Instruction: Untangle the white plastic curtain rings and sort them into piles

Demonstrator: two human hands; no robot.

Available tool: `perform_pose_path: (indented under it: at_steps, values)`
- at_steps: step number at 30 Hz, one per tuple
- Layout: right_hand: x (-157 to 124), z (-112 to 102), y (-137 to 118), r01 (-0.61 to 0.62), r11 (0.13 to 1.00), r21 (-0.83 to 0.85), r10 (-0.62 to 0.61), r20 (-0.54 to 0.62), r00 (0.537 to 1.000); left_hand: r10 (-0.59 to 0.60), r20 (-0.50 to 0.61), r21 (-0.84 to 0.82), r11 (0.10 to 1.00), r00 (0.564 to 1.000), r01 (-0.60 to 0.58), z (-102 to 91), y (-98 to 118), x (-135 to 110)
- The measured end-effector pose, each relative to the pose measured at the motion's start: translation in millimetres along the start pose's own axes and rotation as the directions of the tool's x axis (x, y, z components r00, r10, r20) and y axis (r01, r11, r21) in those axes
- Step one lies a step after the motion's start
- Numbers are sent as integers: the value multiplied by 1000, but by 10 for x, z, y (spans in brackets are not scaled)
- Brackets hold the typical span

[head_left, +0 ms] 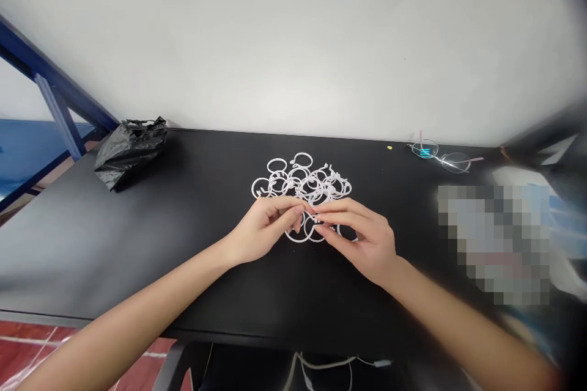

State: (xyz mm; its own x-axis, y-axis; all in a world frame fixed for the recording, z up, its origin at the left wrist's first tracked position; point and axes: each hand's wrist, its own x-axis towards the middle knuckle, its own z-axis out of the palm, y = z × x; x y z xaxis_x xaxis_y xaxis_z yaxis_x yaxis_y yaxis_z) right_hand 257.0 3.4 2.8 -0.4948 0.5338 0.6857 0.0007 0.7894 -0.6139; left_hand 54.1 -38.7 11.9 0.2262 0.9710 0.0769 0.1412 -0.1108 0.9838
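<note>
A pile of white plastic rings [321, 184] with small hook-like ends lies on the black table [257, 305]. My left hand [270, 226] is closed in a pinch at the front of this pile, thumb against the curled fingers, on a white plastic ring. Facing it from the other side, my right hand [360, 235] has its thumb and fingertips drawn together on the white ring between the hands. The fingers partly cover the pinched spot. More rings show below and behind the fingertips, and I cannot tell exactly which one is held.
A crumpled black plastic bag [131, 149] sits at the back left beside a blue metal frame [59, 104]. Eyeglasses [440, 156] lie at the back right. A blurred-out item [495, 244] is on the right. Cables [321, 365] hang below the table's front edge.
</note>
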Motion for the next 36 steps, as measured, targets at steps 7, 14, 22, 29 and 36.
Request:
perform_pose_path:
  at_steps: [7,14,22,29,36]
  values:
    - [-9,-6,-53,-59,998,-1,59,17,998,-2,1,-73,997,1000,2,48,23,-45]
    - [-41,89,-113,-21,1000,-21,17,-160,987,342,18,406,856,939,-320,88,-86,-123]
    - [-16,7,-149,116,990,-79,-120,-55,991,421,22,474,794,907,-381,38,-108,-117]
    - [-30,12,-208,82,995,-54,-85,-60,995,457,25,502,763,889,-407,45,-98,-135]
    - [-46,44,-275,26,1000,-13,-27,-86,996,452,15,500,769,892,-398,75,-96,-149]
